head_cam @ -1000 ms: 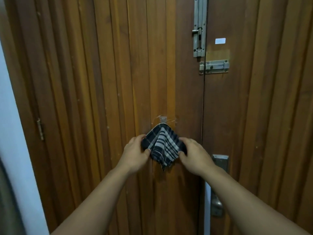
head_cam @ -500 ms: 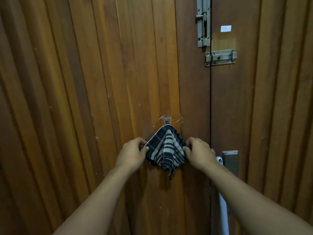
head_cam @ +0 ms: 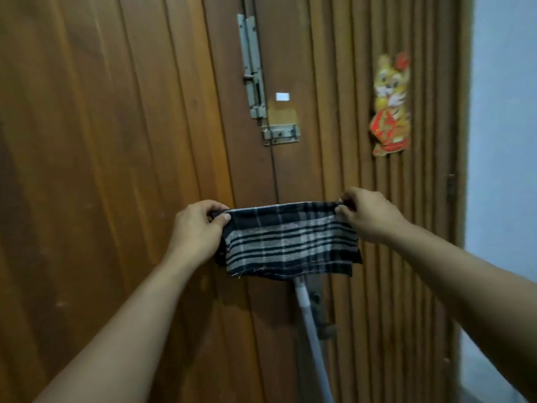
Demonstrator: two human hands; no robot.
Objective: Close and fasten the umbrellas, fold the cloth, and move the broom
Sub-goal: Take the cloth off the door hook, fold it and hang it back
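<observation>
**Plaid cloth, held spread before a wooden door**

Item: one cloth (head_cam: 290, 242), woven plaid. Ground colour dark, near black or navy; the light is too dim to say which. Pale cream or grey bands run across it in close horizontal rows, crossed by a few thin pale vertical lines. The upper part is mostly dark; the lower part carries the denser pale striping. The top edge is pulled into a nearly straight line between the two hands. The lower edge hangs free, uneven, with short loose threads at its left corner. A second layer shows behind the front one along the bottom and at the right side, so the cloth is doubled over.

Position: held in the air in front of the door (head_cam: 116, 141), level with the seam between its two leaves, touching neither as far as can be told.

Left hand (head_cam: 197, 228): pinches the upper left corner, thumb in front, fingers curled behind.

Right hand (head_cam: 369, 213): pinches the upper right corner between thumb and fingertips, knuckles raised.

Surroundings: door of vertical brown planks. A tall metal slide bolt (head_cam: 252, 68) and a short horizontal latch (head_cam: 280, 134) are fixed near the seam above the cloth. A small white label (head_cam: 282, 96) sits beside the bolt. A yellow and red animal-figure decoration (head_cam: 390, 106) is on the right leaf. A white pole (head_cam: 309, 324) leans below the cloth, its top hidden behind the lower edge.
</observation>
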